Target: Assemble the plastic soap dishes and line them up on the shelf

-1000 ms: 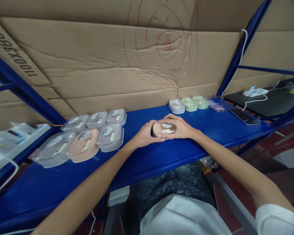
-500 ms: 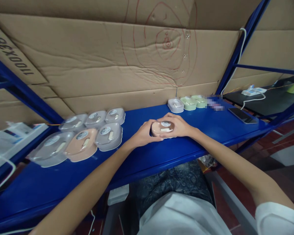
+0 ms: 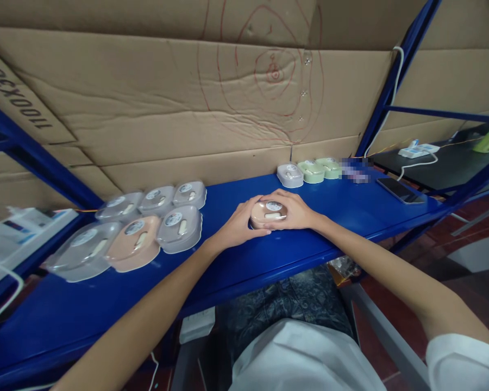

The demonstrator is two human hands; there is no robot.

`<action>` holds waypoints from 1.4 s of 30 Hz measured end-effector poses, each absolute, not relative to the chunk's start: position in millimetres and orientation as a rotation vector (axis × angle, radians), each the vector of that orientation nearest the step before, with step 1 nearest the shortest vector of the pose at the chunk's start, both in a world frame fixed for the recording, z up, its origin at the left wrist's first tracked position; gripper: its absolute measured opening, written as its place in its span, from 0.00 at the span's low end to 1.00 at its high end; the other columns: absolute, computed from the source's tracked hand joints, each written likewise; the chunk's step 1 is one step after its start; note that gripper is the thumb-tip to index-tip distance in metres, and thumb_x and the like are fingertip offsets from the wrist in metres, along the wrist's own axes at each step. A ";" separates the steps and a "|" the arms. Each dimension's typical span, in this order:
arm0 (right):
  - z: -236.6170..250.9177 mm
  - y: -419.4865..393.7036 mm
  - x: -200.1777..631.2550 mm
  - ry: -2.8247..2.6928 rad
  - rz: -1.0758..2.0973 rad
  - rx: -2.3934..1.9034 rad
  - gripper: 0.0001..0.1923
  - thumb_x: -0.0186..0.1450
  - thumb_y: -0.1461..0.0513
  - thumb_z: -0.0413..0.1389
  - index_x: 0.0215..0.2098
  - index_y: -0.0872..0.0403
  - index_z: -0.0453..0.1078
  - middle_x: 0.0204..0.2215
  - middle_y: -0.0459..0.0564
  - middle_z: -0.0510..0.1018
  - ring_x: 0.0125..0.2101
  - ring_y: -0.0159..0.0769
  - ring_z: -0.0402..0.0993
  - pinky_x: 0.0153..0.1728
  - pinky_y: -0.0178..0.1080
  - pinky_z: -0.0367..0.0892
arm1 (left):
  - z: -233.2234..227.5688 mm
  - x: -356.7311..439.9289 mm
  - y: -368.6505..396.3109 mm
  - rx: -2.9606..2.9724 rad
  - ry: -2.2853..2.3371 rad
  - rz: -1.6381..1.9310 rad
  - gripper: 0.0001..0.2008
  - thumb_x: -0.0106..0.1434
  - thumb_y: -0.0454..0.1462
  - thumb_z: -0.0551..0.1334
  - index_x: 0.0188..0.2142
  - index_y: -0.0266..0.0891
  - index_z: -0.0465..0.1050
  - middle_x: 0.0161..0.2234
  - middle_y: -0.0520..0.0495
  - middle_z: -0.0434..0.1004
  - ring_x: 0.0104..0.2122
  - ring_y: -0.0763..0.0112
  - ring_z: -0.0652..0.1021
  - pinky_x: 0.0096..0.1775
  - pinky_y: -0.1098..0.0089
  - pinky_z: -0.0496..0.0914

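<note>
A small pink rounded case [image 3: 268,213] with a round white label rests on the blue shelf [image 3: 228,260] in front of me. My left hand [image 3: 237,226] grips its left side and my right hand [image 3: 294,209] cups its right side and back. To the left lies a cluster of several similar cases [image 3: 146,225], mostly grey with one pink case [image 3: 132,250]. At the back right stand a grey case [image 3: 290,175] and two green cases [image 3: 321,169] in a row.
A cardboard sheet [image 3: 187,108] with red scribbles lines the back of the shelf. A phone [image 3: 400,190] lies at the right end. Beyond it a black surface carries a white power strip [image 3: 418,149] and cable. White boxes [image 3: 20,228] sit at far left.
Both hands keep hold of the pink case; the view has drifted slightly, and the case sits a little lower toward the shelf.
</note>
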State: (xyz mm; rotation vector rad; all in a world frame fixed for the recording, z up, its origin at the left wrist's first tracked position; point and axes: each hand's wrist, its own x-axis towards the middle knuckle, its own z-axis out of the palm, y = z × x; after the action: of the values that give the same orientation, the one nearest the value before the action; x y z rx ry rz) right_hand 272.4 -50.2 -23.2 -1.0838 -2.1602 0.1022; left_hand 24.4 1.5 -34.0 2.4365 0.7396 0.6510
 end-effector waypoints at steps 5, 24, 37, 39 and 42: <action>-27.3 -46.3 276.5 -1.950 0.411 -1.055 0.25 0.71 0.45 0.62 0.61 0.48 0.76 0.57 0.54 0.83 0.57 0.48 0.80 0.61 0.51 0.72 | -33.5 24.5 3.3 2.480 0.716 0.642 0.49 0.62 0.51 0.75 0.76 0.48 0.54 0.75 0.39 0.60 0.72 0.42 0.65 0.71 0.44 0.59; -31.1 -37.7 279.5 -1.882 0.422 -1.234 0.18 0.77 0.52 0.52 0.47 0.52 0.80 0.45 0.50 0.88 0.46 0.44 0.83 0.49 0.43 0.72 | -35.9 25.6 2.8 2.513 0.758 0.623 0.52 0.63 0.52 0.74 0.78 0.45 0.51 0.75 0.36 0.60 0.71 0.42 0.64 0.71 0.43 0.59; -24.1 -36.9 278.5 -1.916 0.399 -1.418 0.18 0.77 0.50 0.52 0.42 0.52 0.78 0.42 0.51 0.87 0.45 0.45 0.81 0.50 0.44 0.68 | -32.3 24.8 0.3 2.500 0.752 0.619 0.51 0.63 0.52 0.74 0.77 0.49 0.51 0.75 0.39 0.60 0.72 0.42 0.64 0.71 0.42 0.59; -24.0 -37.7 278.0 -1.921 0.379 -1.423 0.18 0.77 0.50 0.51 0.41 0.52 0.77 0.42 0.51 0.87 0.45 0.45 0.80 0.49 0.44 0.68 | -31.6 24.9 -0.2 2.502 0.751 0.618 0.51 0.63 0.52 0.74 0.77 0.49 0.52 0.76 0.39 0.60 0.72 0.41 0.63 0.71 0.42 0.59; -23.6 -38.9 277.1 -1.937 0.330 -1.434 0.18 0.77 0.50 0.51 0.41 0.52 0.77 0.43 0.52 0.86 0.45 0.45 0.80 0.50 0.44 0.67 | -31.0 25.0 -0.7 2.497 0.761 0.612 0.51 0.63 0.53 0.74 0.78 0.49 0.51 0.76 0.39 0.60 0.72 0.41 0.63 0.71 0.43 0.59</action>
State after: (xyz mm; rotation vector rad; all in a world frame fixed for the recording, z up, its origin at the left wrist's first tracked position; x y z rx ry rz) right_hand 277.1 -38.9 -23.6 -1.4340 -1.9372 0.3301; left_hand 25.0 -0.7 -31.0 2.4966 0.7606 0.6124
